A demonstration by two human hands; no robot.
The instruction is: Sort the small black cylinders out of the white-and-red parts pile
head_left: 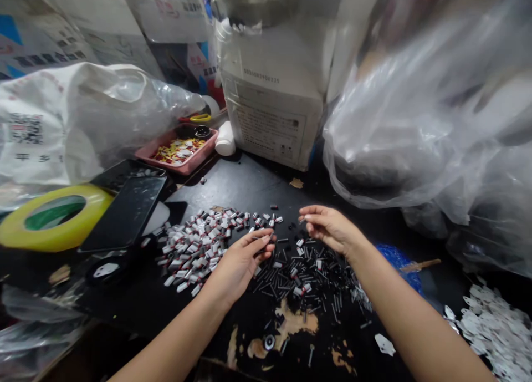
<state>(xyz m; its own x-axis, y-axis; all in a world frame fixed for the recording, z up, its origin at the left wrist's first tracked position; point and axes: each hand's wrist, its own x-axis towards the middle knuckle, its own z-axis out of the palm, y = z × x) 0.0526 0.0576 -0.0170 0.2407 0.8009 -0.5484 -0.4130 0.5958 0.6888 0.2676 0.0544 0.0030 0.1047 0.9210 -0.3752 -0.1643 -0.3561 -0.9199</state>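
Note:
My left hand (245,257) lies over the black tabletop (249,185), fingers curled, tips pinching among small black sticks (307,271) scattered before me. What it holds is too small to name. My right hand (328,227) hovers just right of it, fingers bent in a pinch above the same black pieces. A heap of small white capped pieces (195,243) lies directly left of my left hand.
A yellow tape roll (54,215) and a dark phone (124,210) sit at left. A pink tray (180,152) stands behind. A white carton (270,105) and big plastic bags (415,121) crowd the back and right. White scraps (490,321) lie at the right.

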